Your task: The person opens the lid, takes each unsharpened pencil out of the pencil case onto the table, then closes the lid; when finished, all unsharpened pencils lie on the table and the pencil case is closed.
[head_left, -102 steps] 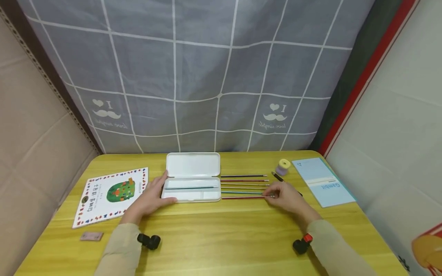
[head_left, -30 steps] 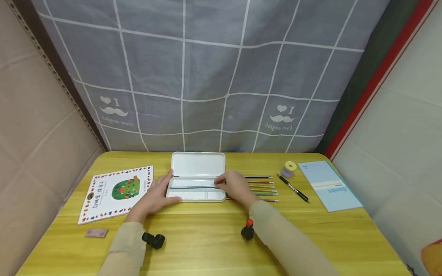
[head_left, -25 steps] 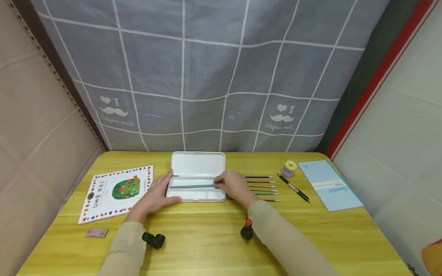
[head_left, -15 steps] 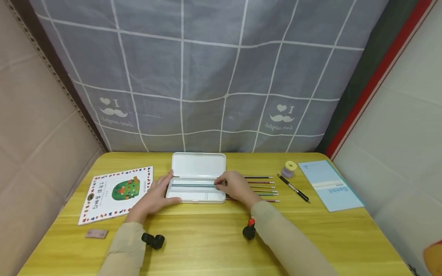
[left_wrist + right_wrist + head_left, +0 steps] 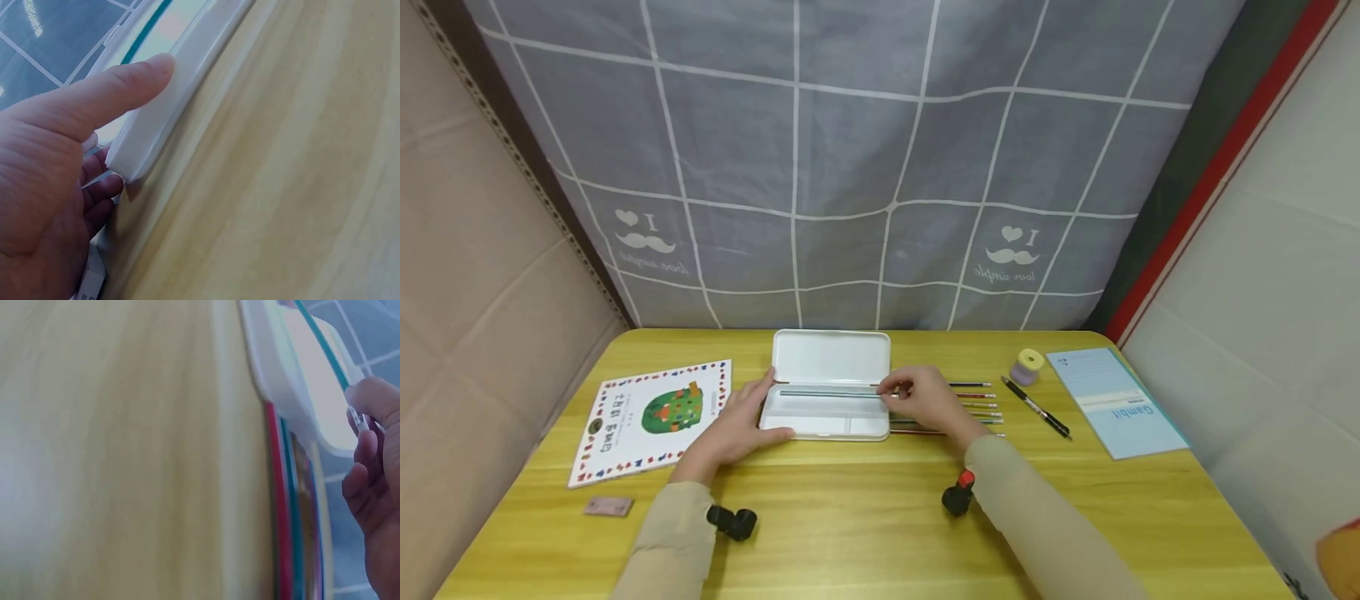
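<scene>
In the head view a white pencil case [image 5: 808, 425] lies with its lid [image 5: 831, 357] raised at the back. My left hand [image 5: 733, 425] holds the case's left end, the thumb over the rim and the other fingers along its outer side in the left wrist view. My right hand [image 5: 921, 404] pinches a teal pencil [image 5: 827, 393] between thumb and fingers near its metal-tipped end. The pencil stretches leftward across the back compartment of the case. Several pencils [image 5: 985, 421] lie side by side on the table right of the case, partly hidden by my right hand.
A picture book [image 5: 655, 421] lies on the left, with a pinkish eraser-like block [image 5: 608, 506] in front of it. To the right are a black pen [image 5: 1037, 408], a small yellow-topped round container [image 5: 1028, 365] and a pale blue notebook [image 5: 1116, 404].
My right hand has gone from the red pencil on the table to the teal pencil in the case, gripped it, and shifted it back and slightly right. My left hand stays on the case.
</scene>
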{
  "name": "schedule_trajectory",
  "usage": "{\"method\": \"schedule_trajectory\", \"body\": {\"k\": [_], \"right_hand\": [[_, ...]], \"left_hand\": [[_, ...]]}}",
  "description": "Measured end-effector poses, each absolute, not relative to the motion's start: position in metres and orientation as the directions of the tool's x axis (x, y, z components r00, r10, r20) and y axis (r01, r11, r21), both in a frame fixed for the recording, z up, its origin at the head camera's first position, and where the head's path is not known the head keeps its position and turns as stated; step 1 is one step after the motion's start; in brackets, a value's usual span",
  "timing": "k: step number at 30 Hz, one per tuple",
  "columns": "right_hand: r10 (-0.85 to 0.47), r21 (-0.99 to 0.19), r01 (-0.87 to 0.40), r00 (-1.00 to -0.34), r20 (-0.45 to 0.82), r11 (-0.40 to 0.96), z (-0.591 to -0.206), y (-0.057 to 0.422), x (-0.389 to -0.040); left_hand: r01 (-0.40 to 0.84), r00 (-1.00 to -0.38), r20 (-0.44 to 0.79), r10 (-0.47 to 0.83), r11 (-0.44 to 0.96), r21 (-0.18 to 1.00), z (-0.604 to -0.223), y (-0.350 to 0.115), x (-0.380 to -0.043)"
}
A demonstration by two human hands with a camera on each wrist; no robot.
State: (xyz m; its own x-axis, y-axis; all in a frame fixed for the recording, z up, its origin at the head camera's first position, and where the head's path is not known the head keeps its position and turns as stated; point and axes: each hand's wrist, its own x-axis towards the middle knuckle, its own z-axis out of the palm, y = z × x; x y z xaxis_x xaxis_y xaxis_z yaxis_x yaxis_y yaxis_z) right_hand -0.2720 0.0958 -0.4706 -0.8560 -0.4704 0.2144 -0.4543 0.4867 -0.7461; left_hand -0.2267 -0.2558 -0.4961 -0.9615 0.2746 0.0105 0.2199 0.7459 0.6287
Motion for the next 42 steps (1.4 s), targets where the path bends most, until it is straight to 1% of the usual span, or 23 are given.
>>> {"method": "schedule_trajectory", "body": {"k": [3,10,17,19,22,25,28,32,35,42], "right_hand": [[-0.469,-0.762,-0.449,-0.856,0.217,0.467,-0.466,0.113,-0.271],[-0.435,-0.762,-0.441,-0.87,0.232,0.475,-0.462,0.17,-0.262],[-0.465,-0.771,-0.437,-0.861,0.208,0.463,-0.468,0.225,-0.247],[-0.474,-0.765,-0.45,-0.853,0.216,0.461,-0.469,0.238,-0.242],[-0.488,-0.759,-0.447,-0.851,0.197,0.474,-0.471,0.252,-0.233],[-0.481,-0.753,-0.43,-0.859,0.173,0.498,-0.474,0.262,-0.225],[-0.471,-0.752,-0.427,-0.864,0.177,0.501,-0.478,0.267,-0.221],[-0.495,-0.746,-0.446,-0.85,0.18,0.495,-0.485,0.267,-0.218],[-0.515,-0.747,-0.444,-0.842,0.16,0.495,-0.489,0.265,-0.215],[-0.498,-0.727,-0.442,-0.853,0.159,0.526,-0.492,0.263,-0.211]], "left_hand": [[0.212,-0.964,0.009,0.266,0.747,0.63,-0.496,-0.255,-0.226],[0.222,-0.964,0.02,0.266,0.757,0.615,-0.494,-0.254,-0.226],[0.229,-0.963,0.027,0.268,0.762,0.606,-0.493,-0.257,-0.225],[0.228,-0.963,0.024,0.27,0.758,0.612,-0.493,-0.257,-0.225],[0.226,-0.962,0.02,0.272,0.752,0.619,-0.492,-0.257,-0.225],[0.223,-0.962,0.016,0.273,0.751,0.622,-0.492,-0.257,-0.224],[0.223,-0.962,0.016,0.273,0.752,0.621,-0.493,-0.258,-0.223],[0.219,-0.963,0.015,0.269,0.748,0.626,-0.493,-0.258,-0.223],[0.218,-0.963,0.013,0.269,0.748,0.627,-0.492,-0.257,-0.223],[0.22,-0.962,0.016,0.273,0.74,0.636,-0.491,-0.255,-0.223]]}}
